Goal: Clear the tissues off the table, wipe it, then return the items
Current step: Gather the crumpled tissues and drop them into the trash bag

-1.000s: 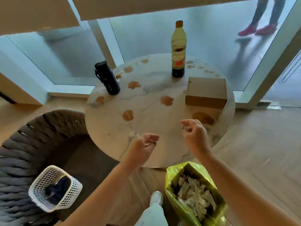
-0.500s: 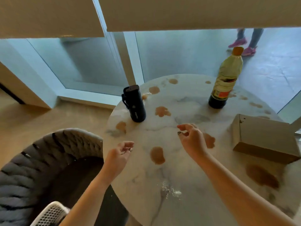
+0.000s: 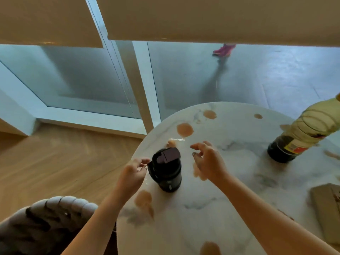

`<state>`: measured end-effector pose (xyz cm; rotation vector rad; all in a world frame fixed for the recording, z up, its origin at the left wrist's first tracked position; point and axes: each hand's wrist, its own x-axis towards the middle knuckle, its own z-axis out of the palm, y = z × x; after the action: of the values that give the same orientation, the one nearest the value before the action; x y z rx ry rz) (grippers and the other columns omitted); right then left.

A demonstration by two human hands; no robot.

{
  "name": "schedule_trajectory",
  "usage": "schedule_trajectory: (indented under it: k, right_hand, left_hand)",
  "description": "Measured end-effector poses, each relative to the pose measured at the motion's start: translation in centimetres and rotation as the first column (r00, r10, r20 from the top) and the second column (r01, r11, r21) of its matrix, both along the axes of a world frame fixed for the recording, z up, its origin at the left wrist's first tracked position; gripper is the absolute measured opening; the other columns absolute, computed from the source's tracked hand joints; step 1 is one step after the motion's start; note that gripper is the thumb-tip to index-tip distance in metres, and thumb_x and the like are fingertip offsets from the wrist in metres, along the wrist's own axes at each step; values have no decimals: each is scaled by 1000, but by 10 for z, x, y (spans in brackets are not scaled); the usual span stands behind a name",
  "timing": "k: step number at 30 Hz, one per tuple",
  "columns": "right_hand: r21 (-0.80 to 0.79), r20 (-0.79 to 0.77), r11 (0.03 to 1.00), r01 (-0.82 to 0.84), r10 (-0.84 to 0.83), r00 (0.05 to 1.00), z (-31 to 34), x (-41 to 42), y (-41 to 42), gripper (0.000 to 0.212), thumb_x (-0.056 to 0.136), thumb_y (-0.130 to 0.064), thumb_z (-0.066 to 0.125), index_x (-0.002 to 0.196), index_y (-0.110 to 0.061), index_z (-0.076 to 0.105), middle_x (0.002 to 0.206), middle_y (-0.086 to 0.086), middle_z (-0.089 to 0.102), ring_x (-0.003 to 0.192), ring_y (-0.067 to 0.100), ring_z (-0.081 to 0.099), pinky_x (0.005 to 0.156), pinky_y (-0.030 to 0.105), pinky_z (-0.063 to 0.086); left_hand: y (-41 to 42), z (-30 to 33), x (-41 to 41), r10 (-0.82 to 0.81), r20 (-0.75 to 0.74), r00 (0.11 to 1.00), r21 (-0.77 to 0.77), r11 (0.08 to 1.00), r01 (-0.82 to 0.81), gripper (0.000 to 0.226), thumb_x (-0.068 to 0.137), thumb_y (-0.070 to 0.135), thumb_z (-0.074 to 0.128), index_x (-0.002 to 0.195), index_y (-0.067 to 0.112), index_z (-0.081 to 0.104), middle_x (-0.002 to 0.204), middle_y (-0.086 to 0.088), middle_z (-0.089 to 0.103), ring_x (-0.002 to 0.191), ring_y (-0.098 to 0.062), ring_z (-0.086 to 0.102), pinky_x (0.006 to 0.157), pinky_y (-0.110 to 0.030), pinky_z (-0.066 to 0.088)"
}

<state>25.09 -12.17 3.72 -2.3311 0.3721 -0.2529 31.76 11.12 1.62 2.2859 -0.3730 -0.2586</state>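
A round white marble table (image 3: pixel 230 208) is seen from above, spotted with brown stains (image 3: pixel 185 129). A black travel mug (image 3: pixel 166 169) stands upright near the table's edge at about nine o'clock, its lid closed. Two bare hands are held on either side of it. The left hand (image 3: pixel 131 173) is placed just beside the mug at its nine o'clock, fingers loosely curled toward the handle; whether the handle is touched cannot be told. The right hand (image 3: pixel 207 161) is held at the mug's two o'clock, apart from it, fingers spread and gently bent, with nothing held.

A small scrap of white tissue (image 3: pixel 175 140) is left on the table at the mug's twelve o'clock, beside a stain. A tall bottle (image 3: pixel 303 131) with a dark base and yellowish body is stood at the table's two o'clock. The corner of a cardboard box (image 3: pixel 325 208) is seen at four o'clock. A grey woven chair (image 3: pixel 46 221) is placed at the frame's seven o'clock, on a wooden floor (image 3: pixel 55 159). Glass panels (image 3: pixel 82 76) under lowered blinds (image 3: pixel 202 17) are seen at twelve o'clock.
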Motion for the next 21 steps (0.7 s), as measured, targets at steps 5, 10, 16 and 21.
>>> schedule_trajectory:
  k: [5, 10, 16, 21]
  right_hand:
    - [-135, 57, 989, -61, 69, 996, -23, 50, -1, 28, 74, 8, 64, 100, -1, 67, 100, 16, 59, 93, 35, 56, 82, 29, 42]
    - [-302, 12, 923, -240, 256, 967, -40, 88, 2, 35, 64, 6, 73, 96, -8, 69, 101, 18, 59, 88, 39, 54, 73, 43, 51]
    - [-321, -12, 886, -334, 348, 937, -66, 114, 5, 30, 72, 11, 63, 94, -8, 71, 100, 18, 61, 86, 37, 53, 67, 44, 52]
    - [-209, 51, 930, -302, 319, 946, -66, 118, 4, 19, 71, 1, 53, 73, -1, 71, 66, 16, 53, 62, 30, 54, 56, 28, 40]
  left_hand:
    - [-29, -26, 43, -174, -16, 985, 22, 985, 174, 28, 85, 8, 63, 110, 19, 60, 110, 2, 58, 101, -9, 54, 91, -22, 44]
    - [-42, -45, 69, -402, 43, 915, 74, 914, 398, 36, 81, 26, 69, 116, 18, 60, 112, 1, 55, 105, -11, 47, 95, -22, 38]
    - [-50, -57, 88, -452, 156, 878, 62, 892, 448, 27, 79, 22, 70, 104, 13, 66, 104, -1, 57, 98, -17, 47, 88, -24, 38]
    - [-52, -57, 90, -460, 178, 870, 52, 887, 459, 14, 78, 6, 69, 92, 6, 67, 91, -6, 60, 85, -16, 50, 78, -24, 42]
